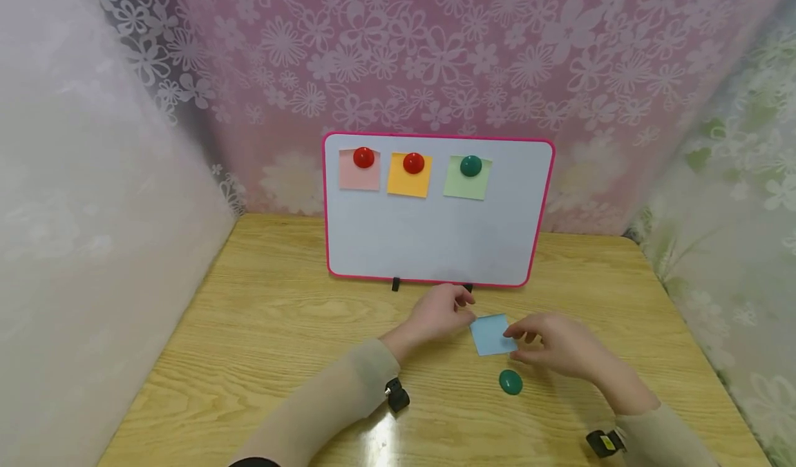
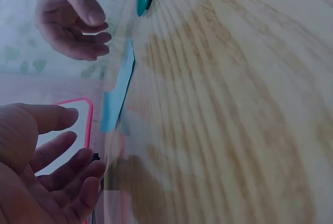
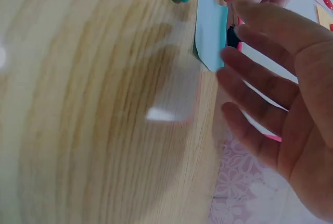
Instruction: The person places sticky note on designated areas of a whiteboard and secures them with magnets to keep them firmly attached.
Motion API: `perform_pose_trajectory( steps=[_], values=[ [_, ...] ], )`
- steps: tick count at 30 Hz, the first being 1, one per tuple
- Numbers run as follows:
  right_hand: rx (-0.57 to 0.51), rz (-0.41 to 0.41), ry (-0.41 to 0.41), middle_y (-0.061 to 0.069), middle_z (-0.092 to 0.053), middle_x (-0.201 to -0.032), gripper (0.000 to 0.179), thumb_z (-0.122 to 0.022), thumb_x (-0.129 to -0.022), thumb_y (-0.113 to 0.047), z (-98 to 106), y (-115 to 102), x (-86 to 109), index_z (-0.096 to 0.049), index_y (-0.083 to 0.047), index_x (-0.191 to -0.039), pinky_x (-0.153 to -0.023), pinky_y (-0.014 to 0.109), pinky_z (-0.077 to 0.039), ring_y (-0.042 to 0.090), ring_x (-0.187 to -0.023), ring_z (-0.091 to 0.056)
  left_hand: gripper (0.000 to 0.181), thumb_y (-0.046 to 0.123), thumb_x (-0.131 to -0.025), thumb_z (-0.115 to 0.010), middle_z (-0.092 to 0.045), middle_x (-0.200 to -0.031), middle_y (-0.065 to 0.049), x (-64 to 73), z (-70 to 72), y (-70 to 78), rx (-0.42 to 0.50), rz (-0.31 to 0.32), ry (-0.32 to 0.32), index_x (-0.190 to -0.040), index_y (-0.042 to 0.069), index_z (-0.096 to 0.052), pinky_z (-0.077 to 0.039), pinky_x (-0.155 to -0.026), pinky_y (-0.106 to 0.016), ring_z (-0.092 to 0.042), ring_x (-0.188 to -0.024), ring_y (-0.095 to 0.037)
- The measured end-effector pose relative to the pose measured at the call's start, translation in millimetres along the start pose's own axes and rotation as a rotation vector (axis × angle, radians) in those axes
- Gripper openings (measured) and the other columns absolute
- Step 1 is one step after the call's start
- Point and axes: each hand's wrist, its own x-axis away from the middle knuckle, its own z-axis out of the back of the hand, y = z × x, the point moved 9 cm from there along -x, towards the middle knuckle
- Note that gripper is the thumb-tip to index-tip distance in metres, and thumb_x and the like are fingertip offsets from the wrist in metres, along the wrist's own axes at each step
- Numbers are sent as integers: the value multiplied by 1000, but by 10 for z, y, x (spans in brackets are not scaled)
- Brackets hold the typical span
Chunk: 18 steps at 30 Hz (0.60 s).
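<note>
A blue sticky note point(image 1: 493, 335) lies on the table between the two hands; in the left wrist view the note point(image 2: 123, 86) looks slightly bent. My left hand point(image 1: 440, 311) is at the note's left side, its fingers loosely bent and holding nothing. On the other side hovers my right hand point(image 1: 558, 345), with relaxed fingers close to the note's right edge. Whether a right fingertip touches the paper point(image 3: 210, 31) I cannot tell. Just nearer than the note, a round green magnet point(image 1: 510, 382) rests on the table.
Behind the hands stands a pink-framed whiteboard point(image 1: 429, 239) on small black feet point(image 1: 395, 284). It bears a pink note point(image 1: 358, 178) and an orange note point(image 1: 408, 185) under red magnets, and a light green note point(image 1: 465, 187) under a green magnet. Floral cloth point(image 1: 435, 59) surrounds the wooden table point(image 1: 261, 315).
</note>
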Motion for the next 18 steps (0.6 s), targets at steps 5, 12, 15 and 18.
perform_pose_trajectory(
  steps=[5, 12, 15, 18],
  values=[
    [-36, -25, -68, -15, -74, -110, 41, -89, -87, -48, -82, -21, 45, -79, -23, -118, -82, 35, -58, 9, -95, -68, 24, 30, -96, -80, -70, -110, 6, -17, -58, -22, -86, 34, 10, -117, 18, -78, -53, -86, -26, -62, -100, -7],
    [-71, 9, -98, -16, -71, -109, 42, -91, -83, -50, -126, -120, 69, -79, -25, -115, -79, 32, -56, 8, -92, -64, 26, 31, -93, -82, -69, -107, 5, -11, -72, 22, -176, 44, 32, -115, 18, -79, -51, -81, -25, -60, -96, -7],
    [-86, 9, -122, -16, -70, -110, 41, -93, -83, -47, -162, -141, 74, -79, -26, -115, -80, 32, -57, 8, -93, -64, 25, 31, -93, -83, -68, -106, 5, -10, -85, 39, -204, 42, 31, -114, 18, -79, -51, -79, -25, -59, -93, -8],
    [-94, 15, -141, -15, -70, -110, 41, -94, -81, -46, -194, -169, 76, -79, -27, -114, -80, 32, -57, 8, -93, -65, 23, 32, -93, -82, -68, -107, 5, -16, -109, 50, -237, 40, 23, -112, 18, -80, -51, -79, -25, -58, -92, -8]
  ],
)
